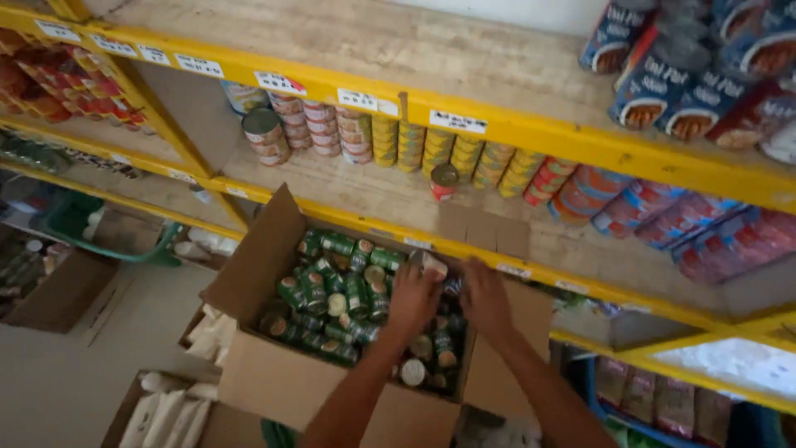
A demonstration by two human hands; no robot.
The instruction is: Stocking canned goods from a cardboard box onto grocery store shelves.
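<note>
**Both hands down in the box of cans**

Left hand (pixel 412 297) and right hand (pixel 483 297) reach together into the open cardboard box (pixel 282 377), fingers curled around green cans (pixel 332 290) at its far right corner, though the exact grip is hidden. The box sits below the yellow shelf (pixel 531 133), close to the stacked cans (pixel 414 145) lined up there.

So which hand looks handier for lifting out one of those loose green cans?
Probably the left hand: it rests on the heap of small green-labelled cans in the open cardboard box. The right hand sits by the box's far edge.
</note>
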